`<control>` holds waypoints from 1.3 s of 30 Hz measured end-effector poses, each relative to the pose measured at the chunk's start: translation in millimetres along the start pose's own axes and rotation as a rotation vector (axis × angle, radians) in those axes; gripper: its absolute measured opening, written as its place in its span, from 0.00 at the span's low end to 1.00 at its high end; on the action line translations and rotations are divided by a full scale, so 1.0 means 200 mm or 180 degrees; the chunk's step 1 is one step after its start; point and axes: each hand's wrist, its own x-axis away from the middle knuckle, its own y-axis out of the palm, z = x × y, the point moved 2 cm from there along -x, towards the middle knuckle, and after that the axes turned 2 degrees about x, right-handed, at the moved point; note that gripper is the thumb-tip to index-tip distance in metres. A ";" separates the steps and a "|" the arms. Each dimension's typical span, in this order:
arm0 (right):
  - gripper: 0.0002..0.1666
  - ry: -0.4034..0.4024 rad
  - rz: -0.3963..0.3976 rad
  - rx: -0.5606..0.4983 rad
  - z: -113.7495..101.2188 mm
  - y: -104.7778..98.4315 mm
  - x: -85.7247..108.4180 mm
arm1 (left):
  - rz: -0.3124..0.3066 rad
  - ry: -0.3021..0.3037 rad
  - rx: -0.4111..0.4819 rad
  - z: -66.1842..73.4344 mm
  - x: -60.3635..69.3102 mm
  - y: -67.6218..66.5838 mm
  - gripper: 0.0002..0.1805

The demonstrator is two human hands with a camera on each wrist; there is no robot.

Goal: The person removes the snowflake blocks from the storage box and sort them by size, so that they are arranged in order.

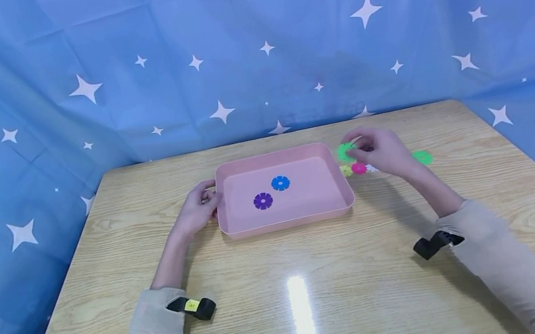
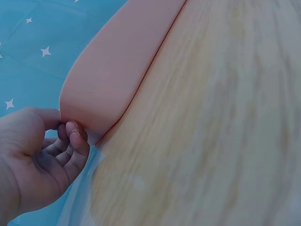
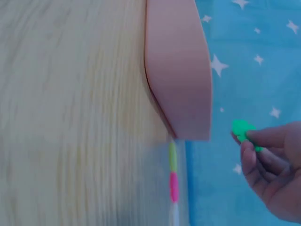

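Observation:
A shallow pink tray (image 1: 302, 220) lies on the table, with a purple snowflake building disc (image 1: 263, 201) and a blue one (image 1: 280, 183) inside. At its left wall my left hand (image 1: 195, 209) grips the tray's edge with curled fingers, also seen on the tray's corner (image 2: 108, 75) in the left wrist view. My right hand (image 1: 381, 152) pinches a green snowflake disc (image 1: 345, 151) between thumb and fingers, raised just beyond the tray's right side. In the right wrist view this green disc (image 3: 242, 128) is held apart from the tray wall (image 3: 181, 70).
Below the right hand, a yellow-green disc (image 1: 346, 171), a pink disc (image 1: 359, 168) and a partly hidden white disc (image 1: 371, 168) lie in a row on the wooden table (image 1: 244, 287). Another green disc (image 1: 423, 157) lies farther right. A blue starry curtain (image 1: 164, 43) hangs behind.

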 end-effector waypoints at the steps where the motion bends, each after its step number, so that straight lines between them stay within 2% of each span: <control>1: 0.17 0.0022 0.0067 0.0010 0.01 -0.02 0.01 | 0.0002 -0.0010 0.0006 0.00 0.00 0.00 0.28; 7: 0.17 0.0209 0.0353 -0.0013 0.09 -0.12 0.06 | 0.0017 -0.0015 -0.0001 0.00 0.01 0.00 0.28; 15: 0.22 0.0378 0.0511 0.0002 0.24 -0.25 0.12 | 0.0002 -0.0036 -0.0008 0.00 0.00 0.00 0.28; 21: 0.22 0.0493 0.0653 0.0035 0.35 -0.33 0.16 | -0.0002 -0.0022 -0.0003 0.00 0.00 0.00 0.28; 30: 0.24 0.0797 0.0513 0.0323 0.51 -0.41 0.22 | 0.0026 0.0011 0.0003 -0.01 0.00 0.00 0.28; 39: 0.25 0.1044 0.0356 0.0424 0.66 -0.45 0.25 | -0.0015 0.0027 0.0010 -0.01 0.00 0.00 0.29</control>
